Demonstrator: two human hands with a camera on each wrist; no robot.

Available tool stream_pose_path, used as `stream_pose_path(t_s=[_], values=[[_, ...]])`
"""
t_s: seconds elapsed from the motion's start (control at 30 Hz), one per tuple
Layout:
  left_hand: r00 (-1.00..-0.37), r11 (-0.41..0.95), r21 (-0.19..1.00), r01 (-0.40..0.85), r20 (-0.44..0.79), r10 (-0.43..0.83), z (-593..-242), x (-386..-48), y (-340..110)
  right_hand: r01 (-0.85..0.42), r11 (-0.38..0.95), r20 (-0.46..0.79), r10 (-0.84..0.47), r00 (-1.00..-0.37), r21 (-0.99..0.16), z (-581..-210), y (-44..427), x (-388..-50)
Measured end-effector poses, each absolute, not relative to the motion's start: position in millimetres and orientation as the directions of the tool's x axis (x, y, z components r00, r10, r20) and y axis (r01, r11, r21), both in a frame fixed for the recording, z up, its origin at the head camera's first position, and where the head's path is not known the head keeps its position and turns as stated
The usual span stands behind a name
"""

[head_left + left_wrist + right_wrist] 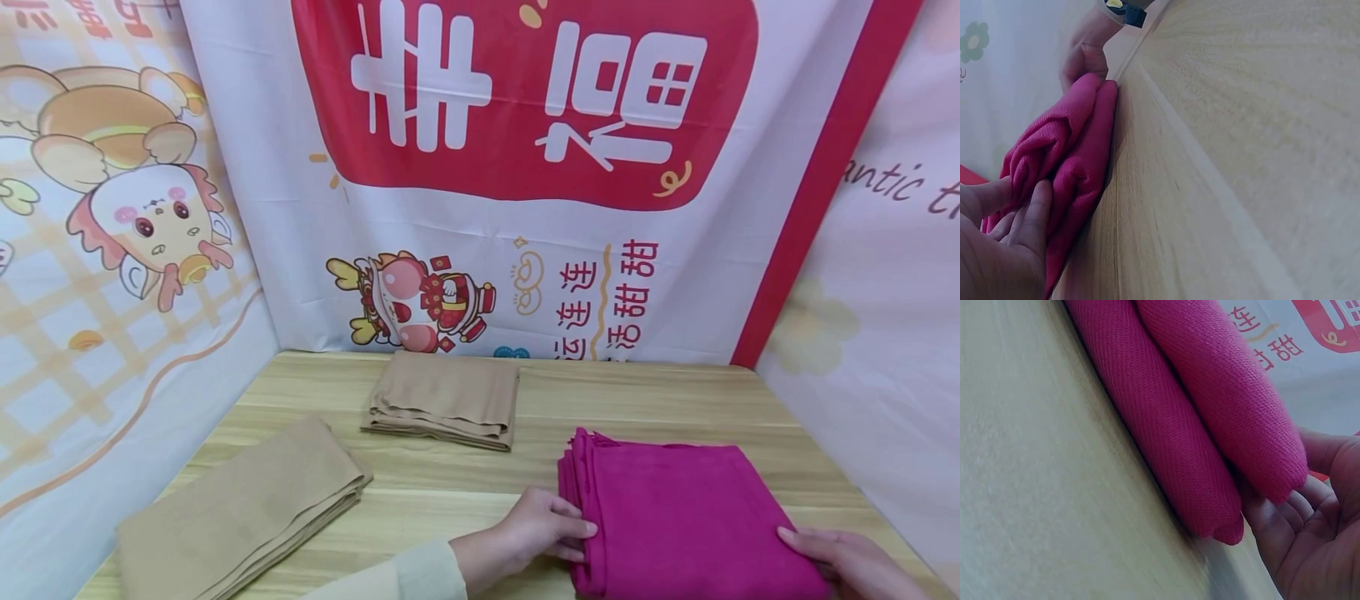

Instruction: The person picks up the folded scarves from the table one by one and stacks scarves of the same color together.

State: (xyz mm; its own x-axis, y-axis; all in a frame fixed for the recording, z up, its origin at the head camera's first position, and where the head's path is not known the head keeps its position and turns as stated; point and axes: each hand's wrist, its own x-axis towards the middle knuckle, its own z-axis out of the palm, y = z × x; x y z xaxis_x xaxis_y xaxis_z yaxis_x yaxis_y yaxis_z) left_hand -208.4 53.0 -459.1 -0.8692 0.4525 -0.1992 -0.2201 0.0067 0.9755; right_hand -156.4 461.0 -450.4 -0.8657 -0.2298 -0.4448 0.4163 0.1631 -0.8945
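Note:
A magenta scarf (pixel 682 517), folded into a thick block with a bit of fringe at its far left corner, lies at the front right of the table. My left hand (pixel 536 529) grips its left edge, thumb on the upper folds and fingers pushed in between the layers, as the left wrist view also shows. At the opposite edge, my right hand (pixel 1316 512) pinches the upper folded layer between thumb and fingers. The lower layer (pixel 1172 456) rests on the table beneath it. Part of the right hand is cut off in the head view.
A folded tan cloth (pixel 442 396) lies at the back of the wooden table (pixel 630 396). Another folded khaki cloth (pixel 240 508) lies at the front left. Printed fabric hangings (pixel 525 225) close off the back and both sides.

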Motion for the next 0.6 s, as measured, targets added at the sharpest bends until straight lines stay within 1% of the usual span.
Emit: stream_pose_path(t_s=[0.17,0.5,0.6], values=[[-0.864,-0.003,0.972,-0.235,-0.207,0.459,-459.5,-208.7,52.5,0.419,0.18,-0.45,-0.207,-0.869,-0.89,-450.3,461.5,-157.6],[-0.854,-0.018,0.969,-0.245,-0.207,0.478,-459.1,-210.1,51.4,0.454,0.183,-0.477,-0.109,-0.872,-0.872,-445.8,454.1,-157.3],[-0.851,-0.021,0.968,-0.251,-0.211,0.481,-458.6,-210.4,51.2,0.462,0.206,-0.482,-0.064,-0.874,-0.863,-444.0,452.1,-156.8]])
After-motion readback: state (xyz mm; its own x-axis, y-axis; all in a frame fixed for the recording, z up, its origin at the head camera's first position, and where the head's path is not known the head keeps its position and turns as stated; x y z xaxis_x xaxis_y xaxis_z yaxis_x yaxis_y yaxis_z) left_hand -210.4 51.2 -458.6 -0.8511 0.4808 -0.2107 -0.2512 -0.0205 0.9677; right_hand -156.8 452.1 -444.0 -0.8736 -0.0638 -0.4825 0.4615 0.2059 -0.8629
